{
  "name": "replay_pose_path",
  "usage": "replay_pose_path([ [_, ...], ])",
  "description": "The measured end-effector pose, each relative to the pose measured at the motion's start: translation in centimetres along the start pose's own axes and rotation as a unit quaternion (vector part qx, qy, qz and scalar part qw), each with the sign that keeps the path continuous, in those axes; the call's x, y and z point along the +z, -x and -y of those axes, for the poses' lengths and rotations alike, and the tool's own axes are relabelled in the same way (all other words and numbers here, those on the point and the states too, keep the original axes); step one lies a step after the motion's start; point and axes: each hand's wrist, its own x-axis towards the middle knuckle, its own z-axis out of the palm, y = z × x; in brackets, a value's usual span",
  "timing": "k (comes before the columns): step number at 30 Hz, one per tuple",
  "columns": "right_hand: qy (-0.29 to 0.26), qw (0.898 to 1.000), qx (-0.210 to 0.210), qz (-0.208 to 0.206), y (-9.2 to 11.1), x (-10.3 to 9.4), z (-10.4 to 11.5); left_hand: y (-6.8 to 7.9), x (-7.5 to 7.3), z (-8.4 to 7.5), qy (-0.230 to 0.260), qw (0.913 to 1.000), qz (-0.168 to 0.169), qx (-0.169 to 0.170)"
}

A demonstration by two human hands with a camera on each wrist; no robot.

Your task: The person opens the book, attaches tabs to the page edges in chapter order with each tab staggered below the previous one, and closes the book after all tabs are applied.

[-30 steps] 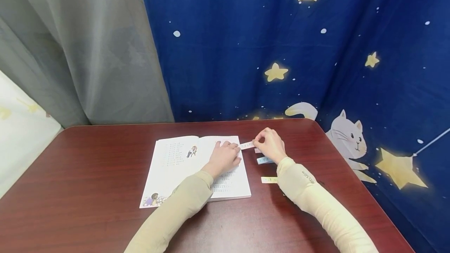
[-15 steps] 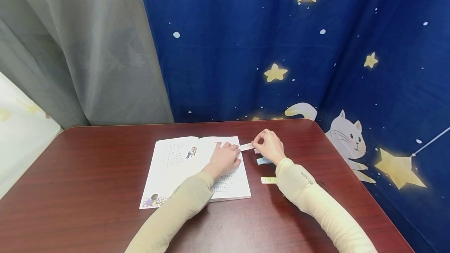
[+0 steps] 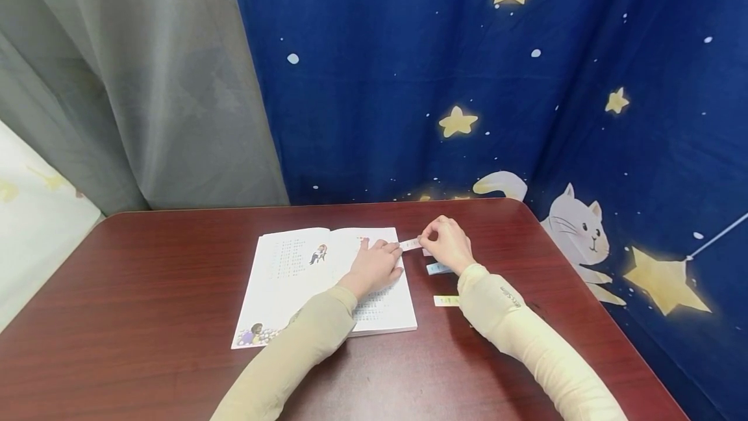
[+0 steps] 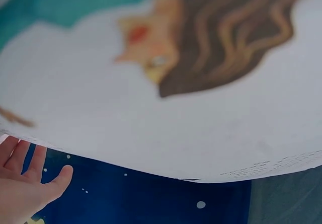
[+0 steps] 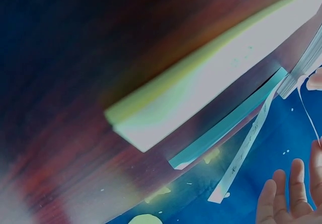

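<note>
An open book (image 3: pixel 292 304) with printed text and small pictures lies on the table. My left hand (image 3: pixel 372 266) rests spread on its right page, fingertips at the page's right edge. Between the two hands stretches a pale pink paper strip (image 3: pixel 410 244) with small print; its left end meets the left fingertips. The thumb and index finger of my right hand (image 3: pixel 450 242) pinch the strip's right end, the other fingers raised. In the left wrist view, a blurred illustrated page fills most of the frame, with the left hand (image 4: pixel 32 181) at lower left.
On the table (image 3: pixel 146 297), right of the book, lie a blue strip (image 3: pixel 438 268) and a yellow strip (image 3: pixel 447 301), both partly covered by the right arm. Another pale strip (image 5: pixel 246 148) shows beside the blue one in the right wrist view. Curtains (image 3: pixel 374 83) hang behind.
The left hand has shifted very slightly to the right, over the strip's left end. The right hand keeps its pinch, almost still.
</note>
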Motion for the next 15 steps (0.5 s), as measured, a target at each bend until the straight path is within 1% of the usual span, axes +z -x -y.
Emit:
replay_pose_path([
  [5, 0.002, 1.0, -0.001, 0.001, 0.05, 0.04, -0.01, -0.11, -0.01, -0.05, 0.009, 0.9999, 0.006, -0.007],
  [11, 0.0, 1.0, 0.001, 0.001, 0.12, 0.06, 0.02, -0.26, 0.11, 0.04, 0.017, 0.9994, 0.028, -0.013],
  [15, -0.001, 1.0, -0.002, -0.002, 0.03, -0.15, 0.07, -0.35, -0.01, 0.22, 0.035, 0.9985, 0.031, -0.03],
])
